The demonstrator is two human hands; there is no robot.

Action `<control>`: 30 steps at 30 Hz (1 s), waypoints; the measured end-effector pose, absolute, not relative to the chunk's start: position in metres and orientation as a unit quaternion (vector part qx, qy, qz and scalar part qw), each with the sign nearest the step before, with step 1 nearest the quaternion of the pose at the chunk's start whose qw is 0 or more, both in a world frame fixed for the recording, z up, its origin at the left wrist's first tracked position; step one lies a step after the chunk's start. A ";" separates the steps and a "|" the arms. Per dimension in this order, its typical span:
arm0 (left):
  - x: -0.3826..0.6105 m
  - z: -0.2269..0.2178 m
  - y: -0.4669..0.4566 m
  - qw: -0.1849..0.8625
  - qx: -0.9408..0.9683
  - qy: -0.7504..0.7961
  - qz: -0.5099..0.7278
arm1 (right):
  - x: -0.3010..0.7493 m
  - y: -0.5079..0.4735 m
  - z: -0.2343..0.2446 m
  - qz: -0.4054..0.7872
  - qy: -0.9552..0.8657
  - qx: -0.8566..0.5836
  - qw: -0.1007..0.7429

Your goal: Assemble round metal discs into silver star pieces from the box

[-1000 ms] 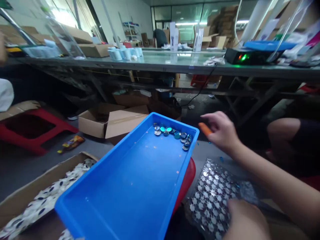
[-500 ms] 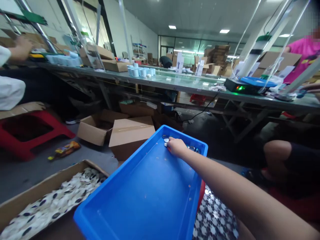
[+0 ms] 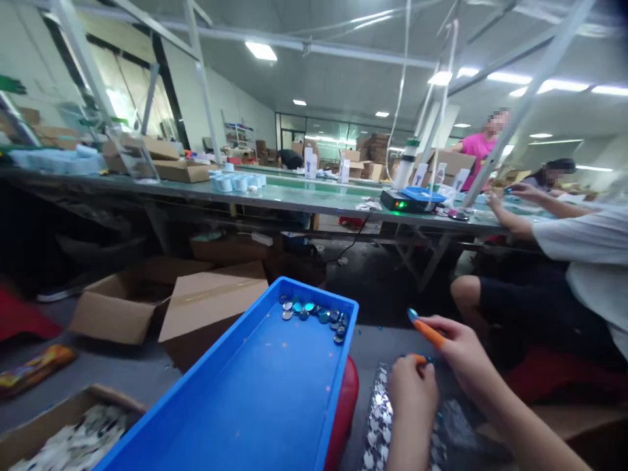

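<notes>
My right hand [image 3: 464,350] is raised to the right of a blue plastic tray [image 3: 230,405]. Its fingers pinch a small shiny disc [image 3: 413,315] at the end of an orange piece [image 3: 430,333], which looks like a finger cover. Lower and closer in, my left hand [image 3: 415,392] is closed, with a bit of orange and something small and dark at its fingertips; what it holds I cannot make out. Several shiny round discs [image 3: 324,316] lie along the far end of the tray. Below my left hand is a sheet of silvery, dark-patterned pieces [image 3: 380,418].
A red stool [image 3: 347,399] shows under the tray's right side. Cardboard boxes [image 3: 210,307] stand on the floor left of it, one with white pieces [image 3: 81,441] nearer me. A long workbench [image 3: 304,204] crosses ahead. A co-worker in a light shirt [image 3: 583,242] sits at right.
My right hand has left the tray's far end and moved right with a disc. My left hand has risen into view beside it. The view has swung right, showing the seated co-worker.
</notes>
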State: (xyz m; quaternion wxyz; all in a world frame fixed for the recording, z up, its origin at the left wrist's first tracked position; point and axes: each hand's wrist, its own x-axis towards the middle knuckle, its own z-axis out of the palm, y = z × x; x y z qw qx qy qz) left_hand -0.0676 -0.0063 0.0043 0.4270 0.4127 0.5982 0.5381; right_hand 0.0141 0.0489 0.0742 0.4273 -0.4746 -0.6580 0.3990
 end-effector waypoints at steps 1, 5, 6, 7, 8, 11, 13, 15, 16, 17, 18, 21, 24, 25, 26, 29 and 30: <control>-0.065 0.003 -0.002 0.418 0.406 0.596 0.552 | 0.046 0.049 0.063 0.389 -0.623 -0.507 0.451; -0.050 -0.004 0.011 0.423 0.415 0.535 0.603 | 0.122 0.040 0.008 0.381 -0.580 -0.535 0.482; -0.045 -0.006 0.013 0.440 0.418 0.523 0.599 | 0.128 0.036 -0.002 0.376 -0.583 -0.523 0.495; -0.039 -0.007 0.015 0.461 0.412 0.517 0.592 | 0.131 0.034 -0.008 0.368 -0.588 -0.511 0.508; -0.034 -0.009 0.018 0.482 0.399 0.513 0.588 | 0.133 0.032 -0.012 0.357 -0.588 -0.502 0.524; -0.019 -0.012 0.023 0.532 0.350 0.503 0.584 | 0.131 0.034 -0.010 0.331 -0.602 -0.483 0.543; -0.012 -0.016 0.023 0.556 0.320 0.496 0.585 | 0.130 0.036 -0.006 0.327 -0.601 -0.483 0.547; -0.006 -0.019 0.021 0.569 0.312 0.482 0.590 | 0.131 0.037 -0.002 0.335 -0.593 -0.485 0.548; -0.005 -0.021 0.020 0.571 0.316 0.473 0.592 | 0.131 0.037 -0.001 0.341 -0.590 -0.485 0.547; -0.003 -0.022 0.020 0.571 0.320 0.466 0.594 | 0.131 0.037 -0.001 0.346 -0.589 -0.485 0.547; -0.003 -0.023 0.021 0.570 0.323 0.464 0.597 | 0.131 0.038 -0.001 0.348 -0.589 -0.484 0.546; -0.003 -0.025 0.023 0.566 0.314 0.478 0.594 | 0.128 0.040 -0.003 0.344 -0.602 -0.478 0.539; -0.006 -0.024 0.026 0.555 0.305 0.497 0.594 | 0.126 0.042 -0.005 0.332 -0.621 -0.468 0.533; -0.008 -0.024 0.026 0.550 0.301 0.501 0.597 | 0.125 0.042 -0.005 0.329 -0.628 -0.463 0.532; -0.009 -0.023 0.027 0.546 0.295 0.502 0.602 | 0.125 0.042 -0.005 0.326 -0.635 -0.457 0.531; -0.012 -0.020 0.026 0.550 0.270 0.495 0.616 | 0.124 0.042 -0.006 0.306 -0.662 -0.434 0.529; -0.013 -0.019 0.026 0.555 0.261 0.491 0.619 | 0.124 0.042 -0.006 0.299 -0.669 -0.427 0.529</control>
